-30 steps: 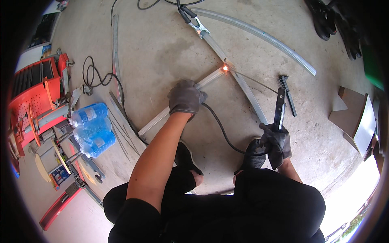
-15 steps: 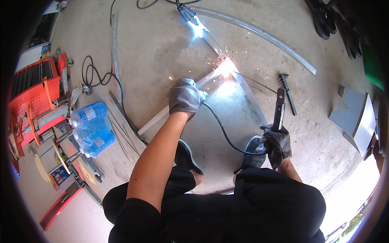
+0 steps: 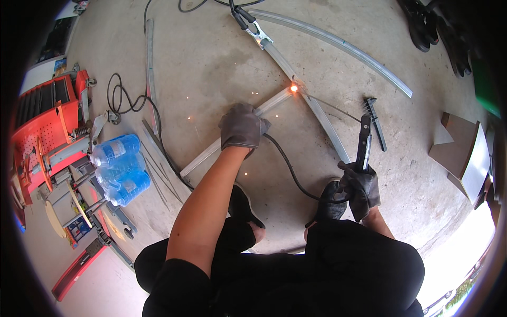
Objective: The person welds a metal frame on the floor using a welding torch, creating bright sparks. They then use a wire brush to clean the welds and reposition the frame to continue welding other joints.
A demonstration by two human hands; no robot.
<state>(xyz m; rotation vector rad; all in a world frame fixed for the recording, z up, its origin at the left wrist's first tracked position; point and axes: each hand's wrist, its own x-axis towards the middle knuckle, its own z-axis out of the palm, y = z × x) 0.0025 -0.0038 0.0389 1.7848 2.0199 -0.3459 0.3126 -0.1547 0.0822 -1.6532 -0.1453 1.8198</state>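
Observation:
My left hand [image 3: 241, 127], in a dark leather glove, is closed around a grey metal bar [image 3: 200, 157] lying slantwise on the floor. My right hand [image 3: 360, 190], gloved too, grips an upright black electrode holder [image 3: 364, 142]. From its jaws a thin welding rod [image 3: 335, 108] reaches left to the corner where the bar meets a second metal bar [image 3: 325, 124]. An orange spot [image 3: 294, 88] glows at that corner. An earth clamp [image 3: 259, 36] bites the second bar's far end. A black cable [image 3: 288, 166] runs from beside my left hand to my right.
A wire brush [image 3: 376, 124] lies right of the rod. Long metal strips [image 3: 338, 39] rest on the floor at the back and left. Blue-tinted water bottles [image 3: 120, 169] and a red tool cart [image 3: 47, 127] stand left. A bent metal sheet piece [image 3: 462, 153] is at right. My shoes [image 3: 328, 203] are close by.
The bright white-blue arc and spark shower at the corner have died to a small orange glow with a few stray sparks. The flare at the clamp is gone. Both hands stay nearly still.

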